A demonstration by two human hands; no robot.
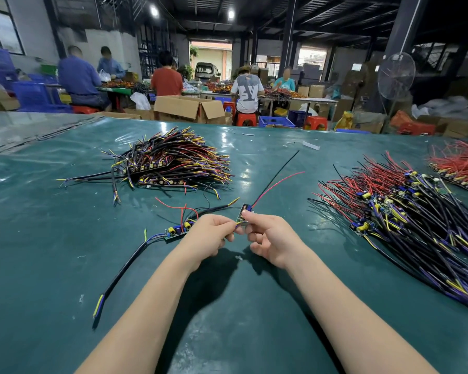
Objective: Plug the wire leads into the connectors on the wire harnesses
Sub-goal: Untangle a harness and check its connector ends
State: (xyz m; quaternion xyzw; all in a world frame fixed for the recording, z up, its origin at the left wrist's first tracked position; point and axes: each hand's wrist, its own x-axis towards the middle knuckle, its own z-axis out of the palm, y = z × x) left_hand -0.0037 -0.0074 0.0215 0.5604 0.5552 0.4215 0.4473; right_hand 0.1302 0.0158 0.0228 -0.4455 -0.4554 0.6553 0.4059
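My right hand (269,237) pinches a small circuit board (244,213) above the green table; a red lead (278,182) and a black lead (277,174) run from it up to the right. My left hand (210,234) pinches the yellow and blue wire tips (237,224) of a black cable (216,209) against the board's near end. The join itself is hidden by my fingertips. Left of my left hand lies a second board (174,232) with its black cable (125,268) trailing toward me.
A heap of black cables with boards (170,163) lies at the back left. On the right sit a pile of boards with red and black leads (405,209) and a smaller red pile (457,166). Beyond the table's far edge (227,125), people sit working among cardboard boxes.
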